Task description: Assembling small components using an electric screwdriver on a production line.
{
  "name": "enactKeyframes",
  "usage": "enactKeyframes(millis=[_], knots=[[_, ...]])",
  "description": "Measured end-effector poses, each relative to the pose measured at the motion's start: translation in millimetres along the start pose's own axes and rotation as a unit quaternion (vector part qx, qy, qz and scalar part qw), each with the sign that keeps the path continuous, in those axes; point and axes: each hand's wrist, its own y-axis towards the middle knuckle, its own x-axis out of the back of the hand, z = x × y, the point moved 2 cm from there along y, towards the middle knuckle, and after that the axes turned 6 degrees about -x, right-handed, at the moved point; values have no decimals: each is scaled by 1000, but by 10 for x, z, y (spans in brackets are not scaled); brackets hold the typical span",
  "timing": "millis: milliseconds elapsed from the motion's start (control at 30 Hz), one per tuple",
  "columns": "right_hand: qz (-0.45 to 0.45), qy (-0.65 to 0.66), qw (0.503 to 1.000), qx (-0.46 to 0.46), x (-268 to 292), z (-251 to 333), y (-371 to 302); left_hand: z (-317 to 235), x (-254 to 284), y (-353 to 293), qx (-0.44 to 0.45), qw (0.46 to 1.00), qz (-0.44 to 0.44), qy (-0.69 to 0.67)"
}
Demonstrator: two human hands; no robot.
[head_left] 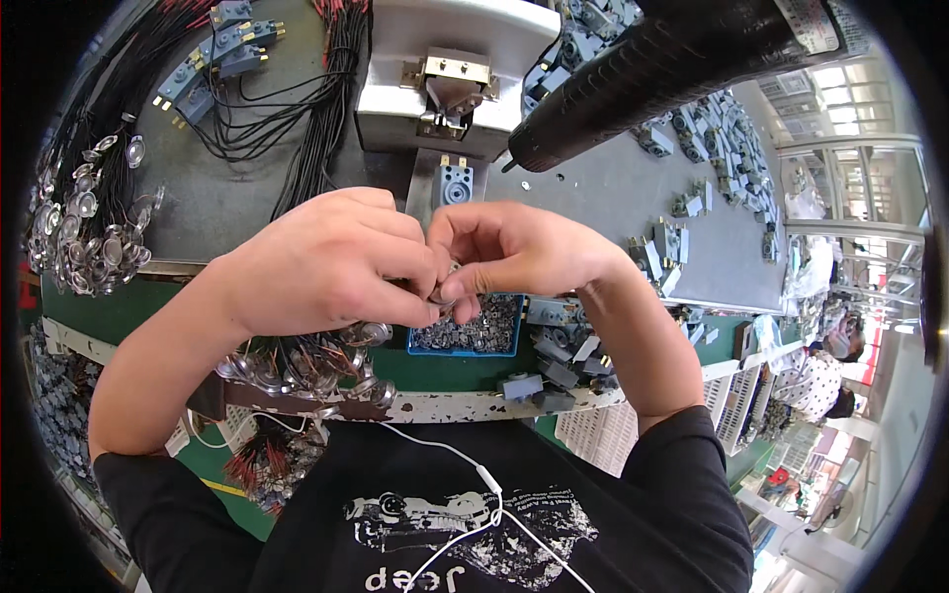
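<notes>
My left hand (346, 262) and my right hand (524, 249) meet in the middle, both with fingers closed in a pinch. Between the fingertips is a small metallic piece (444, 293), mostly covered by the fingers, so its kind does not show. Just beyond the hands, a grey switch block (457, 186) with brass terminals sits on a metal plate at the foot of a white press-like machine (381, 104). Below the fingers is a blue tray (463, 353) filled with small metal parts.
A black power screwdriver (593, 104) slants in from the upper right. Black wires (321, 138) and round metal discs (99, 232) lie at left, with more discs (297, 366) under my left forearm. Grey switch blocks (712, 138) spread over the right. A person (813, 385) is farther right.
</notes>
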Motion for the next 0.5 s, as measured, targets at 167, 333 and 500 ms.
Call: enactKeyframes(millis=[167,333,500], knots=[[-270,-274,923,6,-158,208,-208,-121,-103,-110,140,990,-4,-26],[-440,-541,697,167,-120,2,-71,-140,-107,-121,156,988,9,7],[-457,-565,678,113,-167,-124,19,-170,-41,-91,158,985,51,40]])
